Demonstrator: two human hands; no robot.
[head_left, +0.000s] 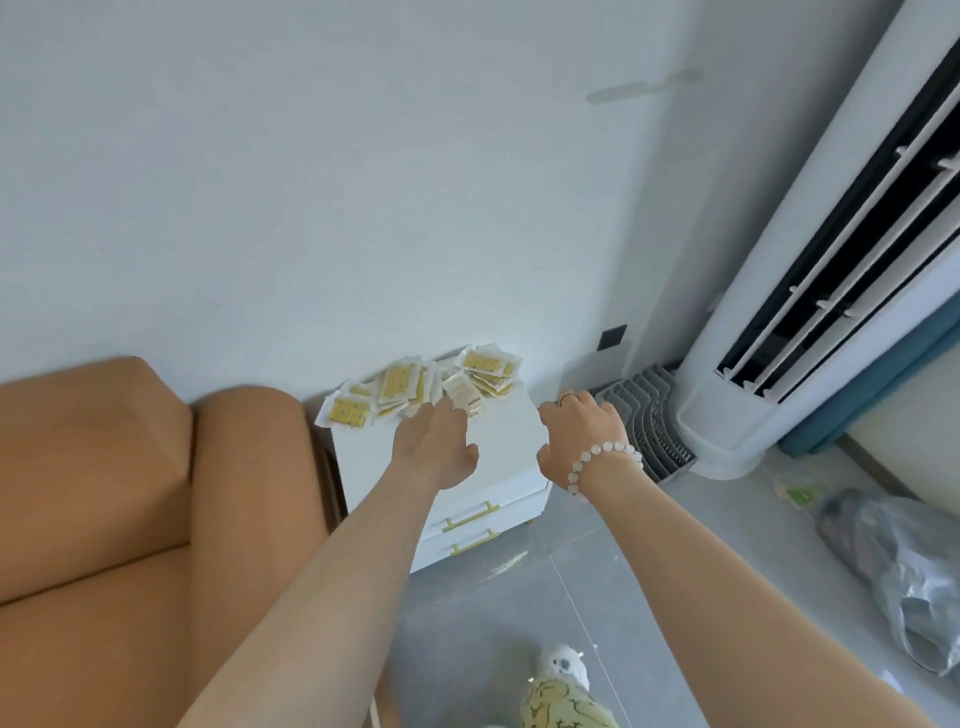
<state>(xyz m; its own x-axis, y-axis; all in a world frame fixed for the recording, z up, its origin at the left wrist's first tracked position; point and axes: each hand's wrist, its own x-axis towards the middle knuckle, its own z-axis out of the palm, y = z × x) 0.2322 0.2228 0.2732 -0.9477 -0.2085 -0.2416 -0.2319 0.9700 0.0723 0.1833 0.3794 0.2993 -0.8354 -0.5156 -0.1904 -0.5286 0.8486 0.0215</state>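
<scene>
Several small white-and-yellow sachets (415, 389) lie in a loose heap along the back of a white drawer cabinet (498, 441) by the wall. My left hand (434, 441) reaches over the cabinet top with fingers stretched out, its fingertips at the front edge of the heap. My right hand (582, 431), with a bead bracelet on the wrist and a ring on one finger, hovers at the cabinet's right edge with fingers loosely curled and holds nothing.
An orange sofa (130, 493) stands left of the cabinet. On the right stand a white tower air conditioner (779, 364) and a grey slotted rack (649, 415). A clear plastic bag (904, 582) lies on the grey tiled floor.
</scene>
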